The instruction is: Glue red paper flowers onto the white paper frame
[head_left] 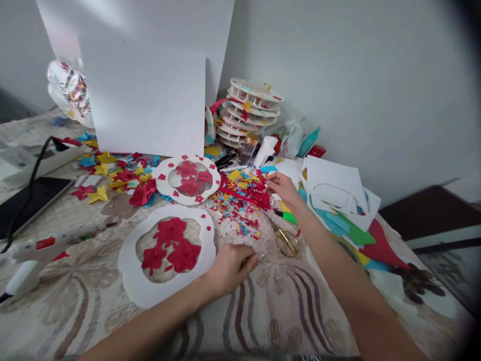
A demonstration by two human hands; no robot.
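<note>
My left hand (235, 265) rests on the patterned tablecloth with its fingers curled together. A tiny pale bit shows at its fingertips, too small to name. Beside it lies a white scalloped foam frame (131, 278) with red paper flowers (184, 254) in its opening and two small red pieces on its rim. My right hand (282, 188) reaches to the edge of a heap of cut paper scraps (244, 185), thumb and fingers brought together; what is between them is hidden. Gold-handled scissors (287, 242) lie between my hands, near a green-and-black marker (287, 216).
A second decorated frame (161, 184) lies behind the first. Paper stars (98, 194), a hot glue gun (33, 255) and a black tablet-like device (35, 200) are at left. White boards (150, 100) and stacked round pieces (250, 113) stand behind. Coloured sheets (355, 230) lie at right.
</note>
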